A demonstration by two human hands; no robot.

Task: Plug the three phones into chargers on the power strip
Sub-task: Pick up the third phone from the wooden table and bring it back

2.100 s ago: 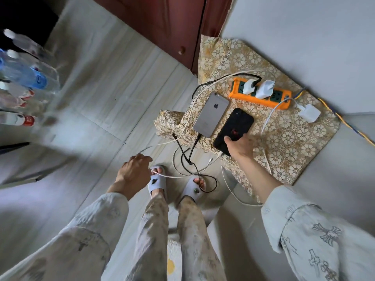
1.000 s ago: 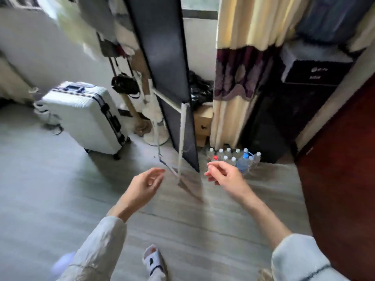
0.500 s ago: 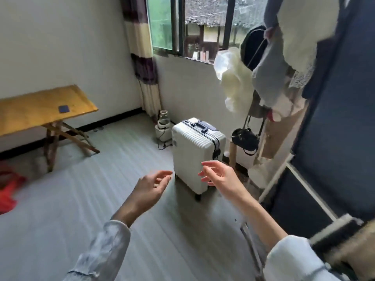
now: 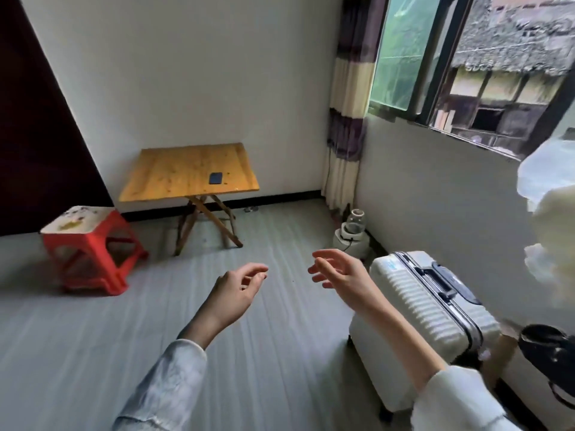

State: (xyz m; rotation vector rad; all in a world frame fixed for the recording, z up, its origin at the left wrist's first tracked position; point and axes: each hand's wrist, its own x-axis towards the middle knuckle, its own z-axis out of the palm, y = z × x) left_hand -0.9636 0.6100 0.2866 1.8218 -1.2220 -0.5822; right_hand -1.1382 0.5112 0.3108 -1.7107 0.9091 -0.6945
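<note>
Over on the yellow wooden folding table [image 4: 189,172] against the far wall lies 1 small dark flat rectangular phone [image 4: 216,178], near the right edge of the top, nothing touching it. Your left hand [image 4: 238,290] and right hand [image 4: 340,272] both hang loose in front of you, fingers half curled and spread, holding nothing. No power strip or charger shows from where you're looking.

My guess on handling: that phone's a light, rigid slab, slick on both faces and not something you want to drop on a hard floor. It's lying flat, so I'd pinch it by the 2 long edges, thumb on 1 side and fingers on the other. Watch the red plastic stool [image 4: 90,244] on your way over.
</note>
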